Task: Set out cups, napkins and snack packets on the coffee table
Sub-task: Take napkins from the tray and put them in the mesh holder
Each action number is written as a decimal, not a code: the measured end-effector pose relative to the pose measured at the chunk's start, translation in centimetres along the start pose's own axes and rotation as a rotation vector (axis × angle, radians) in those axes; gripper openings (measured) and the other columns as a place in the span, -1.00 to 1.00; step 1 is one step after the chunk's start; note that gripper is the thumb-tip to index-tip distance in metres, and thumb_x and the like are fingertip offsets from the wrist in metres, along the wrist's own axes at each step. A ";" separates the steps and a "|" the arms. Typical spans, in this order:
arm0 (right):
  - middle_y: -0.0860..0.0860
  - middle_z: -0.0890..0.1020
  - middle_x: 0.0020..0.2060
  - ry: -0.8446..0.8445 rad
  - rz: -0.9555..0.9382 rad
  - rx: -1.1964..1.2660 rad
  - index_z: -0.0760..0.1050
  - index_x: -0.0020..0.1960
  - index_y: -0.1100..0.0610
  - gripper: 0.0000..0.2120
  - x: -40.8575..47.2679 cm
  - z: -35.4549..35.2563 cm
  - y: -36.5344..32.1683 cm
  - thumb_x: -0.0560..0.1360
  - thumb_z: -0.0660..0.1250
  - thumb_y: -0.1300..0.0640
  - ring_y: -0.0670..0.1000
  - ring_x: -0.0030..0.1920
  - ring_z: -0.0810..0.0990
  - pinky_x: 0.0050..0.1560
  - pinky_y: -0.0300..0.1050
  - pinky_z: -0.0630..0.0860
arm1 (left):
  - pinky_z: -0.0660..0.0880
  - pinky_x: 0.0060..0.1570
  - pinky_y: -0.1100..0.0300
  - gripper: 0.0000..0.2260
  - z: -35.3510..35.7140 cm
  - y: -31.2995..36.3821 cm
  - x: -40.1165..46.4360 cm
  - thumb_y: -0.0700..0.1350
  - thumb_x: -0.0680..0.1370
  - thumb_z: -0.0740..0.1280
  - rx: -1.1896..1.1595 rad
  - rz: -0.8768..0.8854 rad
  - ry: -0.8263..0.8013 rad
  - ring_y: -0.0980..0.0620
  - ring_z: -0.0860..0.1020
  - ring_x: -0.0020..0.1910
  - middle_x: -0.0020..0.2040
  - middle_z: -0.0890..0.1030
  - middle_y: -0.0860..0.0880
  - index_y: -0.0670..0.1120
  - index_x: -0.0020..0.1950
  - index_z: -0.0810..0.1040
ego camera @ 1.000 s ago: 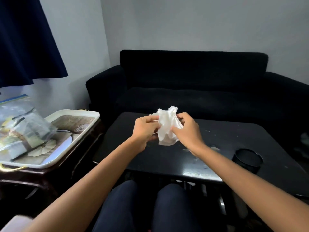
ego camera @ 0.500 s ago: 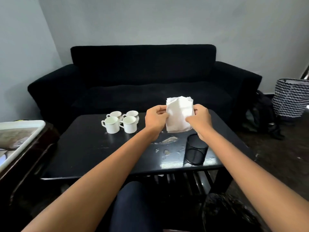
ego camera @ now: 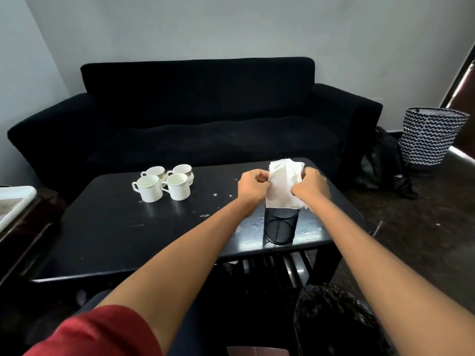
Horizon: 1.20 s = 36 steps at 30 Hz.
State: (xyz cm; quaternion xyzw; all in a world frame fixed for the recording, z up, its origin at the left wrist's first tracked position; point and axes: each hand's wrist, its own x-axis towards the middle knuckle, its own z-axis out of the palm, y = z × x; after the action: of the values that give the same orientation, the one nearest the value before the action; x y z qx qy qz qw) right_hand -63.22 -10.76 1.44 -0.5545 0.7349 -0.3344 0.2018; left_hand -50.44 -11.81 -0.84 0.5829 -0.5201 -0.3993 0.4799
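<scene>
A bunch of white napkins (ego camera: 284,183) is held between both hands, its lower end reaching into the top of a black mesh holder (ego camera: 280,226) on the right part of the black coffee table (ego camera: 108,227). My left hand (ego camera: 253,185) pinches the napkins' left edge. My right hand (ego camera: 311,187) grips their right edge. Several white cups (ego camera: 164,185) with handles stand grouped on the table's far left part.
A black sofa (ego camera: 195,119) runs behind the table. A white tray (ego camera: 12,201) sits on a dark side table at the left edge. A zigzag-patterned basket (ego camera: 429,136) and a dark bag (ego camera: 380,163) stand on the floor at right.
The view swung right from the tray to the cups and holder. Both hands carried the napkins rightward and lowered them from above the table into the mesh holder's mouth.
</scene>
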 end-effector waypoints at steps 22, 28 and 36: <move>0.10 0.56 0.17 -0.222 0.004 -0.454 0.42 0.21 0.12 -0.47 0.1 0.9 1.8 0.32 0.52 0.05 0.16 0.18 0.53 -0.11 -0.09 0.34 | 0.42 -0.05 0.23 -0.61 2.5 -4.1 1.1 -0.30 0.53 0.18 0.294 -0.075 -0.189 -0.04 0.47 0.24 0.26 0.55 -0.02 0.03 0.26 0.55; 0.10 0.51 0.23 -0.223 0.004 -0.540 0.33 0.28 0.14 -0.38 0.1 0.7 1.8 0.33 0.50 -0.02 0.15 0.24 0.49 -0.08 -0.06 0.34 | 0.45 0.17 0.20 -0.52 2.0 -4.3 1.1 -0.35 0.52 0.18 0.243 -0.061 -0.231 -0.01 0.45 0.31 0.37 0.47 -0.05 -0.02 0.41 0.42; 0.09 0.37 0.27 -0.186 -0.288 -0.274 0.38 0.28 0.06 -0.62 0.7 1.4 2.3 0.48 0.29 0.13 0.17 0.25 0.41 0.15 -0.01 0.41 | 0.33 0.14 0.12 -0.67 2.6 -4.6 -3.5 -0.19 0.54 0.22 0.152 -0.063 0.240 -0.07 0.45 0.19 0.26 0.41 -0.05 -0.04 0.30 0.38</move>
State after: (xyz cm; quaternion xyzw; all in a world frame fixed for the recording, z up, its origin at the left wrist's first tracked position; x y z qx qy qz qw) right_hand -64.03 -11.42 -1.16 -0.7044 0.6649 -0.2042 0.1419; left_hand -52.40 -8.74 -5.99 0.6772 -0.4692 -0.3009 0.4804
